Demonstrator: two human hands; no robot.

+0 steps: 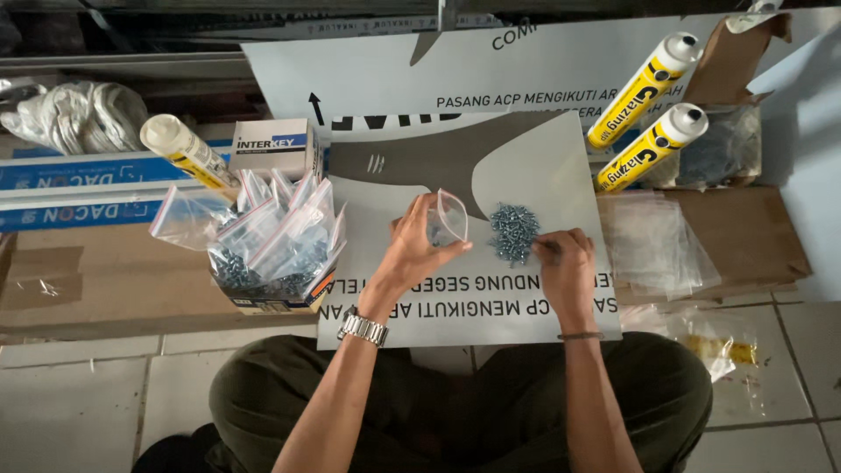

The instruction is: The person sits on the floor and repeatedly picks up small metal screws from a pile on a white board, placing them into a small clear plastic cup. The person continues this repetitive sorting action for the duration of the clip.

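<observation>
Your left hand [412,250] pinches a small clear bag [448,217] open. Your right hand [565,263] has fingers pressed together on the screw pile [512,232].

A flat panel [526,166] lay on the floor before the seated person, and a heap of screws [512,231] sat on it near the middle. The left hand [419,250] held a small zip bag [449,217] just left of the heap; the right hand [565,263] rested at the heap's right edge. Left of the panel stood a box [280,293] filled with packed bags [276,232], with a sealant tube [188,155] and a small carton [273,144] behind it. To the right, a stack of empty bags [657,245] lay on cardboard [753,228], with two sealant tubes [644,118] behind.
</observation>
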